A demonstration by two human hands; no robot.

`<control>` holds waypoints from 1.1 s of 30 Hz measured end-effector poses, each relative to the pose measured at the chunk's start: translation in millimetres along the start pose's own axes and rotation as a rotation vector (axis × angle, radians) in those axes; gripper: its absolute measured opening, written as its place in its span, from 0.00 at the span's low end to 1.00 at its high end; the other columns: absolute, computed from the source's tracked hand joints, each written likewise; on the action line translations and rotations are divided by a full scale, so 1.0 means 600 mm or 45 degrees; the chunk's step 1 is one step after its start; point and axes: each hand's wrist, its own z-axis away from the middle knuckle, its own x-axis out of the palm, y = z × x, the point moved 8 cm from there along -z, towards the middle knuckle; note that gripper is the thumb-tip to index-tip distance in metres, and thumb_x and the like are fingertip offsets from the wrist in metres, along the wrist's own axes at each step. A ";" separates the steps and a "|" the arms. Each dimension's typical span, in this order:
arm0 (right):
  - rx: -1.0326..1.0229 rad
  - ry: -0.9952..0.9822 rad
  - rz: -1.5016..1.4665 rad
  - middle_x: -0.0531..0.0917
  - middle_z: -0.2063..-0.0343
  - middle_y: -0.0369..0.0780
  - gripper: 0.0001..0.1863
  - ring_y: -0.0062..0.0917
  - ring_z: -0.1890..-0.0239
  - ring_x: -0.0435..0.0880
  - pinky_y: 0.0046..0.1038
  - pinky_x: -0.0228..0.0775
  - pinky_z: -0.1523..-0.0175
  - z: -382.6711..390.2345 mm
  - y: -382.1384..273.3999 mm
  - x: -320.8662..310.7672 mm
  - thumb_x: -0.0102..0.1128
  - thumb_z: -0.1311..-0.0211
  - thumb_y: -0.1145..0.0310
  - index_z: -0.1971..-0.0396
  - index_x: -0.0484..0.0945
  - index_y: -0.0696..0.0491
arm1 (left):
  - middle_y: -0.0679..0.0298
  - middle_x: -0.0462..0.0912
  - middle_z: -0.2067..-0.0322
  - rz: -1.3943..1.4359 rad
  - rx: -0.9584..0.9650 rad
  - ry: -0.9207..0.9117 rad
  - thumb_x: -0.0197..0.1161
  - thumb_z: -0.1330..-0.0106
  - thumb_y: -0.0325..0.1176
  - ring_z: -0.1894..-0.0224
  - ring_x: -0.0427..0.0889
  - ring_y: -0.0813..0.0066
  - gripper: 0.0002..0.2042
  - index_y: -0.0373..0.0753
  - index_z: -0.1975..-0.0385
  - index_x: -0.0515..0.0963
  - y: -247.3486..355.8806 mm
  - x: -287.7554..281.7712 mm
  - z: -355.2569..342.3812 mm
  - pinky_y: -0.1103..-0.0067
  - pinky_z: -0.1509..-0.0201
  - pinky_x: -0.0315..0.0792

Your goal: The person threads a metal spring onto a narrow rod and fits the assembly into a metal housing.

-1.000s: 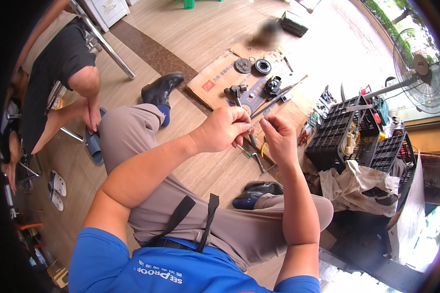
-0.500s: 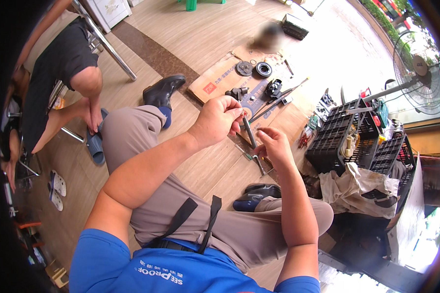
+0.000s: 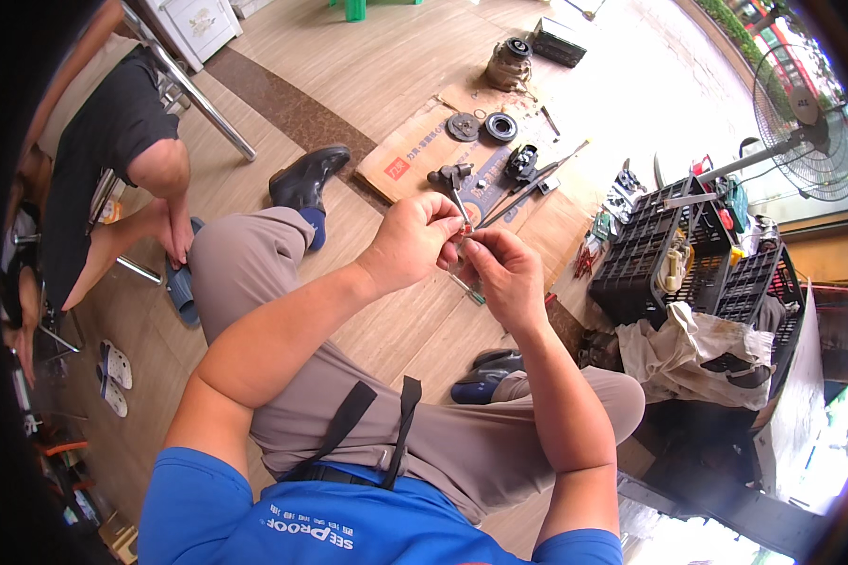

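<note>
Fingers pinched on red bit [image 3: 467, 229] (left hand [image 3: 410, 240]) | back close, gap/hold unclear (right hand [image 3: 511, 275]) | looks two-handed again

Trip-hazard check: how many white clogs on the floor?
2, both at the picture's left: the upper clog, and the lower clog just below it. More could be hidden near the dark edge.

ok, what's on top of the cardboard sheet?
A grey disc, a black ring and a blocky black part, among other parts. The left hand and right hand cover some of the cardboard; anything behind them is hidden.
</note>
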 end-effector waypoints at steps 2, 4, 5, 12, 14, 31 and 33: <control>-0.001 0.049 0.020 0.80 0.78 0.33 0.07 0.12 0.77 0.76 0.16 0.70 0.71 0.002 0.001 -0.005 0.59 0.34 0.71 0.65 0.79 0.59 | 0.66 0.77 0.75 0.018 -0.011 -0.003 0.53 0.29 0.27 0.78 0.76 0.83 0.05 0.34 0.66 0.74 -0.001 0.001 0.000 0.84 0.75 0.74; -0.015 0.051 0.103 0.78 0.80 0.32 0.06 0.12 0.77 0.75 0.16 0.68 0.72 0.006 -0.007 -0.006 0.59 0.34 0.72 0.66 0.79 0.59 | 0.65 0.77 0.76 0.036 -0.019 -0.005 0.53 0.29 0.27 0.78 0.76 0.83 0.05 0.34 0.66 0.74 -0.002 0.003 0.000 0.84 0.75 0.74; -0.024 0.050 0.143 0.77 0.81 0.31 0.06 0.11 0.78 0.75 0.15 0.67 0.73 0.007 -0.011 -0.005 0.59 0.34 0.72 0.67 0.79 0.59 | 0.66 0.77 0.76 0.025 -0.016 -0.001 0.54 0.29 0.27 0.78 0.76 0.83 0.05 0.34 0.66 0.74 -0.003 0.003 -0.001 0.84 0.75 0.74; -0.173 0.100 0.330 0.74 0.83 0.30 0.05 0.11 0.79 0.69 0.18 0.63 0.73 0.009 -0.028 -0.019 0.61 0.37 0.72 0.67 0.79 0.59 | 0.66 0.77 0.77 -0.127 0.019 -0.031 0.54 0.30 0.27 0.78 0.76 0.83 0.05 0.33 0.67 0.74 -0.005 0.014 0.002 0.84 0.75 0.73; -0.264 0.119 0.423 0.74 0.83 0.32 0.05 0.12 0.79 0.69 0.19 0.63 0.73 0.008 -0.043 -0.026 0.62 0.38 0.72 0.67 0.79 0.59 | 0.67 0.77 0.77 -0.194 0.058 -0.074 0.54 0.30 0.26 0.78 0.76 0.83 0.04 0.33 0.67 0.74 -0.004 0.021 0.006 0.84 0.75 0.73; -0.143 0.105 0.315 0.74 0.80 0.28 0.05 0.09 0.77 0.68 0.17 0.61 0.72 -0.003 -0.013 -0.041 0.58 0.35 0.74 0.67 0.78 0.60 | 0.66 0.78 0.75 0.103 -0.044 -0.126 0.53 0.30 0.28 0.77 0.77 0.82 0.05 0.35 0.67 0.73 -0.005 0.007 -0.001 0.83 0.73 0.75; -0.210 0.084 0.296 0.72 0.81 0.28 0.04 0.08 0.77 0.66 0.16 0.58 0.74 0.003 -0.016 -0.031 0.58 0.35 0.74 0.66 0.78 0.59 | 0.66 0.77 0.75 0.139 -0.066 -0.086 0.53 0.29 0.28 0.77 0.77 0.83 0.05 0.35 0.67 0.73 -0.004 0.001 -0.002 0.83 0.73 0.75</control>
